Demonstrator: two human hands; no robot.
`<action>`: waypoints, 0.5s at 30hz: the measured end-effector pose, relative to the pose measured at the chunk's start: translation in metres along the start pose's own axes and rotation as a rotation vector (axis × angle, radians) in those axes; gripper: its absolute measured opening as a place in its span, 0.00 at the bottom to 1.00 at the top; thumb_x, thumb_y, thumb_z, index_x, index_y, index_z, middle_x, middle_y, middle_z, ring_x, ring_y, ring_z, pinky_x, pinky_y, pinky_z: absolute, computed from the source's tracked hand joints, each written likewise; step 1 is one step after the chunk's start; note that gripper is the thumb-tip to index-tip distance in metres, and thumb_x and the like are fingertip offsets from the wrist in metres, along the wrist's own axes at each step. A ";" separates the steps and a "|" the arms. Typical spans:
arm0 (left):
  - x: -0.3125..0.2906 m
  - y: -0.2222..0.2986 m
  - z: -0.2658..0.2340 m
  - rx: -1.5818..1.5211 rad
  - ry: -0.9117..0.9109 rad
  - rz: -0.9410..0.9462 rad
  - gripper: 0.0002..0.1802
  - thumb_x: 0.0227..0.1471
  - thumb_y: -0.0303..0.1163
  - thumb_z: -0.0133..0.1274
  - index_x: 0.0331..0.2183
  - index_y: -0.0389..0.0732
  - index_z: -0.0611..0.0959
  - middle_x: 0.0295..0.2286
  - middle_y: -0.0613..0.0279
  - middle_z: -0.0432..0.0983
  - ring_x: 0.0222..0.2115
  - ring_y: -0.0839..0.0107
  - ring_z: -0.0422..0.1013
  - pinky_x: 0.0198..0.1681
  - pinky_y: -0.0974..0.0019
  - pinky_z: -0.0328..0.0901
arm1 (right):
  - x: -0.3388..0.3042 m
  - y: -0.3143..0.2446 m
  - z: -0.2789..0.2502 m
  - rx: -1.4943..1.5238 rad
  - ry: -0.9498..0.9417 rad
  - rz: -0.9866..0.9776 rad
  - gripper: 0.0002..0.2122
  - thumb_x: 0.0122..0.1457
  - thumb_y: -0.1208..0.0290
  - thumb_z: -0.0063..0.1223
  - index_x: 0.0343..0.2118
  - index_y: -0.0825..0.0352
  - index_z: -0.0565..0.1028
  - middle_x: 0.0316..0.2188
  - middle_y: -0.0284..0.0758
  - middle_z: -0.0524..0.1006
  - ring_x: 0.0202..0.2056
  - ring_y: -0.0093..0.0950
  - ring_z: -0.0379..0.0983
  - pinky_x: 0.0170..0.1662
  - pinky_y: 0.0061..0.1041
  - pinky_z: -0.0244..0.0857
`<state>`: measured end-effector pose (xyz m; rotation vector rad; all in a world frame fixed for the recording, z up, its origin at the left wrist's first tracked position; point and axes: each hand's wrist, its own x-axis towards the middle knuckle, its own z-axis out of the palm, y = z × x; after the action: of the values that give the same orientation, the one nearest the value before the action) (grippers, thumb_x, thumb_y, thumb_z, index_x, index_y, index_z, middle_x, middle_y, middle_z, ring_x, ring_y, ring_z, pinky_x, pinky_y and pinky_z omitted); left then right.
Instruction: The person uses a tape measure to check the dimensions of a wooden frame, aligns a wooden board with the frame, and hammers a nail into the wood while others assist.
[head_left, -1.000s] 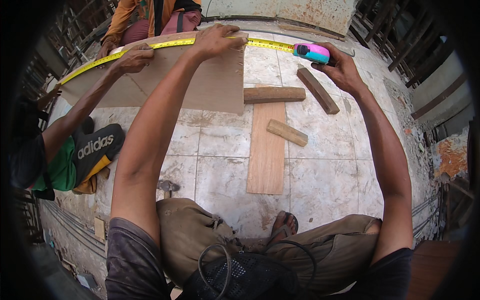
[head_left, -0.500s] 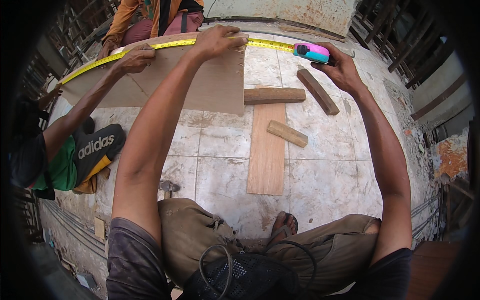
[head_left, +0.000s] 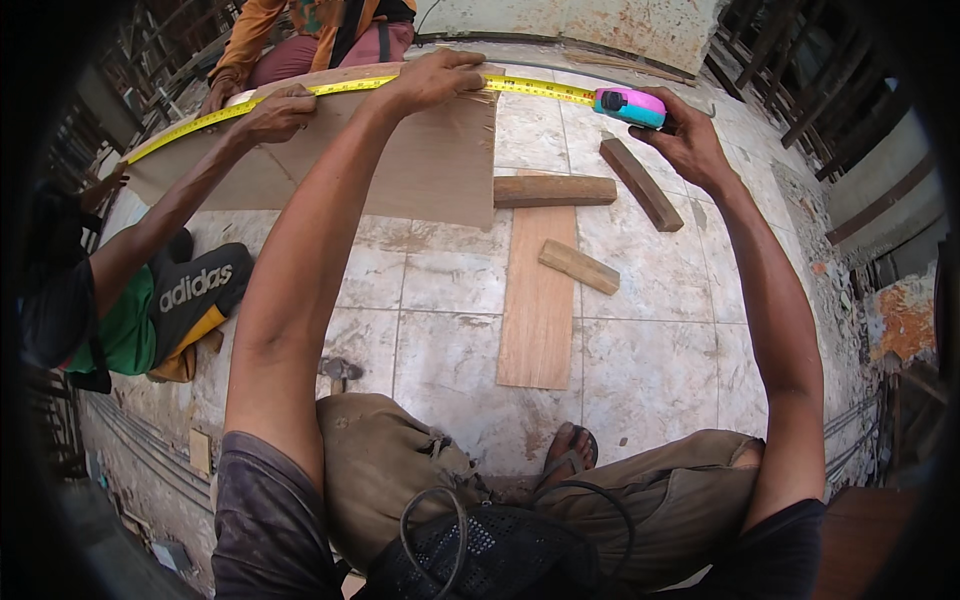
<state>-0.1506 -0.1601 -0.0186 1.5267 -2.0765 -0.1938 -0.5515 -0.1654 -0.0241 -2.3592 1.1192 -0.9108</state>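
A yellow tape measure blade [head_left: 540,88] stretches along the far edge of a plywood sheet [head_left: 400,160] and past its right corner. My left hand [head_left: 438,80] grips the blade at that edge near the corner, its fingers bent over it; its underside is hidden. In my right hand [head_left: 690,140] is the pink and turquoise tape measure case [head_left: 630,107], held out to the right beyond the sheet. Another person's hand [head_left: 277,114] presses on the blade farther left, and a second co-worker's hand [head_left: 220,92] rests at the sheet's far edge.
Under the sheet's right side pokes a wooden block [head_left: 560,191], across a flat plank [head_left: 537,320]. A short block [head_left: 578,266] lies on the plank, and a longer one [head_left: 642,185] rests on the tiles [head_left: 650,370]. A hammer [head_left: 340,373] lies by my left knee. Rubble [head_left: 830,250] borders the right.
The whole scene has shifted slightly rightward in the picture. Both my hands keep nearly the same hold on the blade and the case.
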 end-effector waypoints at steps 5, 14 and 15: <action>-0.001 -0.001 -0.001 -0.012 0.008 0.031 0.37 0.54 0.50 0.54 0.62 0.42 0.79 0.60 0.45 0.74 0.61 0.48 0.70 0.66 0.57 0.61 | 0.001 0.001 -0.001 0.002 -0.039 0.040 0.25 0.62 0.72 0.68 0.62 0.62 0.73 0.52 0.34 0.81 0.53 0.27 0.78 0.60 0.30 0.72; -0.005 0.004 -0.001 -0.032 0.001 0.023 0.37 0.55 0.50 0.54 0.62 0.41 0.79 0.62 0.46 0.73 0.63 0.48 0.68 0.67 0.58 0.60 | 0.001 0.002 0.001 0.008 -0.038 0.038 0.25 0.63 0.73 0.68 0.62 0.62 0.74 0.53 0.34 0.81 0.53 0.26 0.78 0.60 0.30 0.73; -0.006 0.003 -0.002 -0.031 0.001 0.022 0.37 0.55 0.50 0.54 0.62 0.41 0.79 0.62 0.46 0.73 0.63 0.48 0.68 0.67 0.58 0.60 | 0.001 0.000 0.001 -0.006 -0.036 0.037 0.24 0.63 0.72 0.68 0.62 0.62 0.74 0.52 0.34 0.81 0.53 0.26 0.78 0.60 0.30 0.73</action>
<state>-0.1511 -0.1531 -0.0178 1.4854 -2.0791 -0.2157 -0.5508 -0.1664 -0.0244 -2.3421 1.1496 -0.8505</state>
